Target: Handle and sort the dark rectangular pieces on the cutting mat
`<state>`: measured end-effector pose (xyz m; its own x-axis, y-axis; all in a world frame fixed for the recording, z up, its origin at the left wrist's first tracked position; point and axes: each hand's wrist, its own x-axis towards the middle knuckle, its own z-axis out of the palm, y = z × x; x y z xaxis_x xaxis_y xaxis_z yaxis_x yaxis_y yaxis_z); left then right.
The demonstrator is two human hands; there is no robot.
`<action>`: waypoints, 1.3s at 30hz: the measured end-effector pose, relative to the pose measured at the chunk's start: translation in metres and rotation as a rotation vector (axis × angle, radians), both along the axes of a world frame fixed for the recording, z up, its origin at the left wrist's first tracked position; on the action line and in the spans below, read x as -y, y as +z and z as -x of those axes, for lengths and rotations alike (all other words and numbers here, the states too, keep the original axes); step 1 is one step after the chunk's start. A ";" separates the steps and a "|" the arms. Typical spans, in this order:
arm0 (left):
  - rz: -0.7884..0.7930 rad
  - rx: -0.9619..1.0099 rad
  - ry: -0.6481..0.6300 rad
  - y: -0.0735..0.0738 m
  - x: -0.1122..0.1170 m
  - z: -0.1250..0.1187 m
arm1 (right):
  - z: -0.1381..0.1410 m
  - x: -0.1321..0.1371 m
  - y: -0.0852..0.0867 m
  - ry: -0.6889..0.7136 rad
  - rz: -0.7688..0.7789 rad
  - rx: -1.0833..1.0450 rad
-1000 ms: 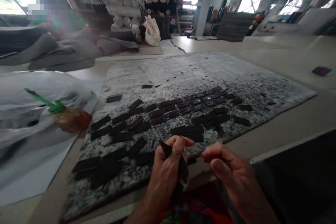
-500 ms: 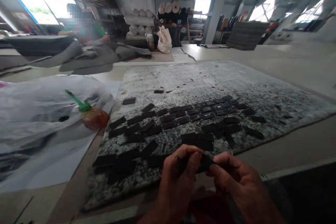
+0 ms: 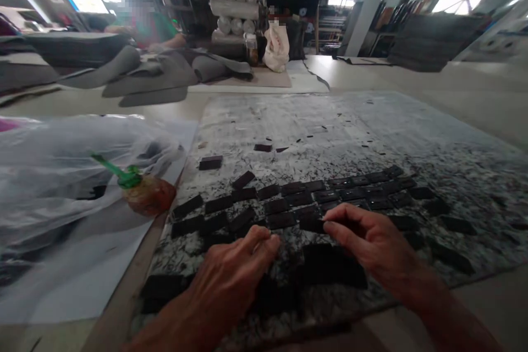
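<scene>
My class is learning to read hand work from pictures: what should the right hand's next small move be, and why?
Probably the right hand should ease its fingertips off the dark piece: they are at its right end, and it appears to lie in line with the neighbouring piece on the speckled board. Whether it is gripped is unclear.

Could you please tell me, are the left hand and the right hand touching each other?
Apart. The head view shows a plain gap between the left hand and the right hand, with part of the speckled mat visible between them.
</scene>
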<state>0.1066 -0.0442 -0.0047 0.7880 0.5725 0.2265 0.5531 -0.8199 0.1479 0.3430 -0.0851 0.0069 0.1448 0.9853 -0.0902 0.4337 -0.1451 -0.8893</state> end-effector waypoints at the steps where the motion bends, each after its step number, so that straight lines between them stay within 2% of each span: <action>1: -0.041 -0.058 0.014 -0.003 -0.006 0.003 | 0.002 -0.007 -0.001 0.026 0.002 0.038; 4: -0.100 -0.162 0.041 -0.013 -0.016 0.011 | 0.010 -0.020 -0.005 0.064 0.029 0.072; 6: -0.113 -0.132 0.001 -0.015 -0.019 0.016 | 0.013 -0.025 -0.008 0.083 0.056 0.058; 10: -0.093 -0.034 -0.080 -0.004 -0.022 0.023 | 0.021 -0.030 -0.007 0.129 0.089 0.103; 14: -0.073 0.023 -0.102 0.006 -0.024 0.028 | 0.028 -0.035 -0.004 0.165 0.088 0.199; 18: -0.071 0.071 -0.119 0.005 -0.026 0.026 | 0.032 -0.036 -0.005 0.176 0.056 0.248; 23: -0.140 0.188 -0.111 0.000 -0.028 0.016 | 0.036 -0.037 -0.008 0.195 0.039 0.241; 32: -0.053 0.058 -0.104 -0.020 -0.024 0.019 | 0.045 -0.040 -0.015 0.177 -0.072 0.280; 39: 0.025 -0.048 -0.086 -0.018 -0.023 0.021 | 0.046 -0.041 -0.015 0.161 -0.107 0.338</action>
